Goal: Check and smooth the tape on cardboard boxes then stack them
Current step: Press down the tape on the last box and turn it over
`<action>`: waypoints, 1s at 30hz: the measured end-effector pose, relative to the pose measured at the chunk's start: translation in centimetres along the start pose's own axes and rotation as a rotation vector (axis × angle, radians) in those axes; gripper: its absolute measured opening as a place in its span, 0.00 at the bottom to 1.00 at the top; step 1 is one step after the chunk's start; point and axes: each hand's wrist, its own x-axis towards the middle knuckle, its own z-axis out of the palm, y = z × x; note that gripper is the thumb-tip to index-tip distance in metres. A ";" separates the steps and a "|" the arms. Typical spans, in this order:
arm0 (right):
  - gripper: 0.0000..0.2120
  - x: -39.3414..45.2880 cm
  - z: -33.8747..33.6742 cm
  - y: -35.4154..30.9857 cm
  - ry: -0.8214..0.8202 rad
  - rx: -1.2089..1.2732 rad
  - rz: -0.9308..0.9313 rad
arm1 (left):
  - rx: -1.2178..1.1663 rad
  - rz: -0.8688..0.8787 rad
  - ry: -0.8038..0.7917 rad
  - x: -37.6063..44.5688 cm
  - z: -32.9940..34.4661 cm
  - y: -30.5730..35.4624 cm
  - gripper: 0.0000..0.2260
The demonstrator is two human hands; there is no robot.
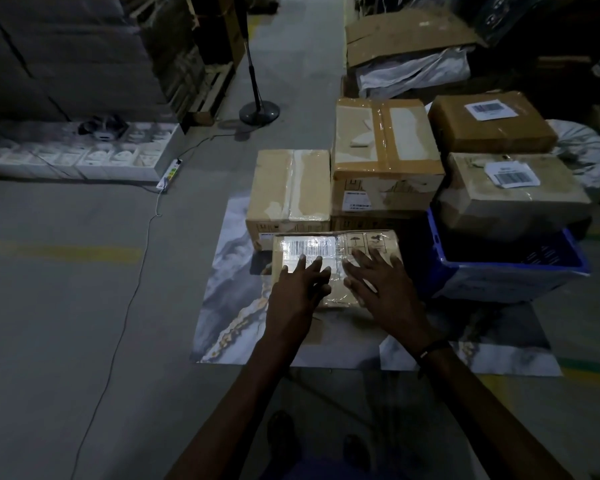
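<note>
A small cardboard box [364,242] with a barcode label and shiny clear tape lies on a marbled floor mat [229,299] in front of me. My left hand [302,289] rests flat on the label side of its top, fingers spread. My right hand [381,289] lies flat on the top beside it, fingers apart. Neither hand grips anything. Behind this box stand a taped box [288,188] and a taller stack of taped boxes [385,147].
A blue crate [513,271] at the right carries a labelled box [513,192], with another labelled box [489,123] behind. A fan stand [258,110] and a power strip [168,174] with a cable are on the concrete floor at the left. Pallets of stock line the back left.
</note>
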 end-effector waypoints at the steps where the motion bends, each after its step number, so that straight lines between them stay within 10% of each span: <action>1: 0.25 -0.1 -0.1 0.1 -0.007 0.001 -0.004 | 0.001 0.002 0.017 -0.2 0.0 0.0 0.13; 23: 0.23 -0.8 1.4 0.3 0.052 -0.370 -0.076 | 0.175 0.081 0.076 -1.0 -1.4 2.4 0.12; 30: 0.19 -2.5 1.8 -0.1 0.362 -0.213 -0.042 | 0.170 0.191 0.286 -3.7 -0.9 0.8 0.11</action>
